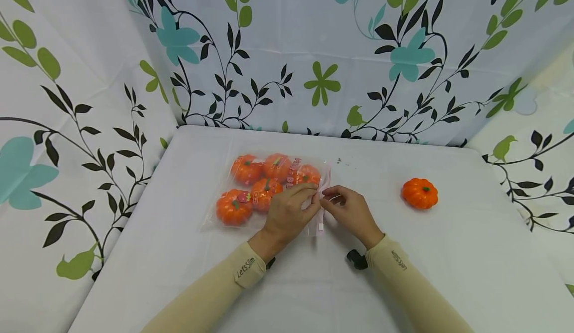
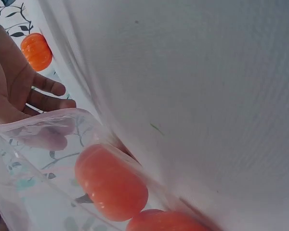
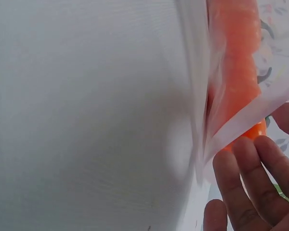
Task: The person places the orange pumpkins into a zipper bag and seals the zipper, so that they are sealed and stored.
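A clear slider zip bag point(image 1: 211, 221) lies flat on the table with several small orange toy pumpkins point(image 1: 235, 207) inside. Its pale pink zip edge point(image 3: 245, 113) faces right, and a white slider point(image 1: 320, 227) shows at the near end. My left hand point(image 1: 291, 208) reaches over the bag's right part and pinches the mouth edge. From the other side, my right hand point(image 1: 352, 211) pinches the same edge, close to the left fingertips. The right hand's outer fingers point(image 2: 48, 98) stretch out beside the edge in the left wrist view. Exact fingertip contact is partly hidden.
One loose orange pumpkin point(image 1: 419, 194) sits on the white-covered table point(image 1: 179, 278), right of the hands. Leaf-patterned curtains point(image 1: 278, 49) hang behind and at both sides. A black wrist device point(image 1: 357, 259) shows beside the right sleeve.
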A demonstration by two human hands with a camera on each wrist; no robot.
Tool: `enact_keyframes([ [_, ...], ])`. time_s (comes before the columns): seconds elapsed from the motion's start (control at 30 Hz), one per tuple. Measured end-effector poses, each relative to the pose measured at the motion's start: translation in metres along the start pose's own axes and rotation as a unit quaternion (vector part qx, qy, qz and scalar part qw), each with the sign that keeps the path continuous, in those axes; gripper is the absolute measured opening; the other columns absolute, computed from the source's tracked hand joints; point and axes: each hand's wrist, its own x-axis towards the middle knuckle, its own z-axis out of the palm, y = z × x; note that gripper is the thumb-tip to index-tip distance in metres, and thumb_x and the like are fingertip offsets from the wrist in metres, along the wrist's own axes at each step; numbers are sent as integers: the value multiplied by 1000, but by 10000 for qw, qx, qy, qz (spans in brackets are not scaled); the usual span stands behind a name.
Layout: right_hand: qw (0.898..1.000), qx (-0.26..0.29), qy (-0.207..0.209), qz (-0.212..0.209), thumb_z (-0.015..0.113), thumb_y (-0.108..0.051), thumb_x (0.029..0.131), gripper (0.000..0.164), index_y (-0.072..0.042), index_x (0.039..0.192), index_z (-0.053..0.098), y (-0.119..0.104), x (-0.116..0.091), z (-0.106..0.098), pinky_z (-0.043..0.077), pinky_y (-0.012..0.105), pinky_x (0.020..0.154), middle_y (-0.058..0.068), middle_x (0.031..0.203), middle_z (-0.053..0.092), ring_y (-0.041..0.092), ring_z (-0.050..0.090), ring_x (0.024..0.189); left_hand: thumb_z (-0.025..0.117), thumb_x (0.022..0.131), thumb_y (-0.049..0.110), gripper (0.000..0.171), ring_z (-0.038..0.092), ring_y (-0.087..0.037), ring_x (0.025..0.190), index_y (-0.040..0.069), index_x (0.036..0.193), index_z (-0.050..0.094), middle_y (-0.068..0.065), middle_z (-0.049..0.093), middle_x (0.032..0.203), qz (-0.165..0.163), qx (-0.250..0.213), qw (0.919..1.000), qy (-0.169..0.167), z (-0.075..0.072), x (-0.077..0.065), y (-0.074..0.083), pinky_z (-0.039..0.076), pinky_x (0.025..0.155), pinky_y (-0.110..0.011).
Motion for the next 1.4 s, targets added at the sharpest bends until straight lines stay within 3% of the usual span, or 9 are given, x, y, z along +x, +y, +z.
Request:
enact_keyframes([
  [0.3,9994,-91,-207,-276,69,-24,95,21,-10,110,73,0,3,5,50,50,95,3,106,72,22,66,103,73,86,7,10,74,-14,84,2,91,78,-6,75,96,49,119,9999,-54,1,-1,2,58,77,-23],
  [0.63,9995,25,-266,-144,62,-13,91,30,-7,119,70,-4,4,5,52,50,88,10,110,71,27,63,103,76,85,8,12,74,-16,88,1,92,80,-7,76,96,66,267,9993,-269,2,-2,8,56,82,-23],
  [0.93,9989,-95,-381,-240,69,-26,95,34,-8,125,69,-1,-5,-1,48,55,100,10,121,70,28,62,118,77,83,8,11,74,-15,84,2,91,80,-6,76,94,178,450,9986,-216,3,-2,6,57,80,-23],
  [1.03,9993,-274,-134,-236,71,-30,95,39,-9,127,69,4,-10,-9,47,55,102,9,124,69,29,62,119,77,82,8,12,74,-15,83,1,92,80,-6,76,93,188,473,9985,-203,3,-1,5,58,78,-23],
  [1.17,9939,-869,527,-428,74,-30,92,39,-10,125,71,12,-14,-25,47,55,101,10,121,70,31,63,115,77,83,9,12,74,-15,82,1,92,80,-6,76,93,149,460,9986,-226,2,1,5,58,77,-23],
  [1.3,9745,-1643,1353,-711,80,-24,87,40,-7,122,71,22,-12,-48,48,55,99,14,122,69,36,64,114,78,82,8,11,74,-14,81,2,91,80,-5,76,93,120,458,9986,-222,2,0,5,58,76,-23],
  [1.4,9604,-1962,1845,-711,85,-17,81,54,-4,130,65,30,-9,-66,44,58,103,18,130,64,40,57,121,78,81,7,10,74,-14,81,2,90,80,-5,76,92,88,432,9988,-205,2,-2,5,58,75,-23],
])
